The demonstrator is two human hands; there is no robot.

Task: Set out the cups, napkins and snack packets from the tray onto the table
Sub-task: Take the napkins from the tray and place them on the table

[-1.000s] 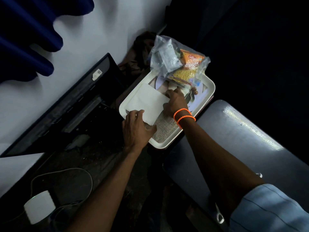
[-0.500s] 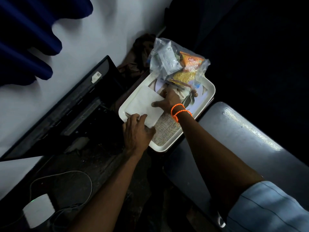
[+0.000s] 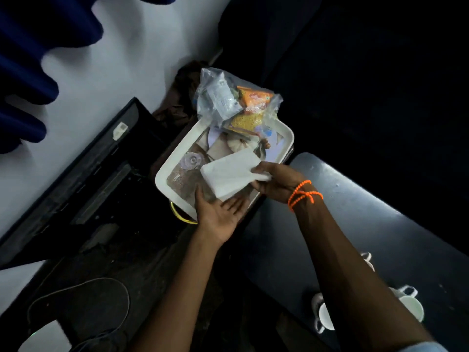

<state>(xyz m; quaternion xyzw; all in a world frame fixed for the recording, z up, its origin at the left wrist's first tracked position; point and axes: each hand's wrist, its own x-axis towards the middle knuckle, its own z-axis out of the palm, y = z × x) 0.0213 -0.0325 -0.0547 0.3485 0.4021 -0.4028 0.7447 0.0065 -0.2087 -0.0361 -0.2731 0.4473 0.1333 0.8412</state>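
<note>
Spanning the right: dark table (image 3: pixel 355 199), 2 white cups (image 3: pixel 327 316) at its near end. White tray (image 3: pixel 167 163) beside it, clear bag of snack packets (image 3: pixel 236 102) on its far end. White napkins (image 3: pixel 228 175) above tray, pinched by right hand (image 3: pixel 276 184). Left hand (image 3: pixel 218 214) palm-up beneath, fingers spread, holding nothing.

White wall (image 3: pixel 106 80), blue curtain (image 3: pixel 38 47) — dim light, dark floor (image 3: pixel 142 257)
</note>
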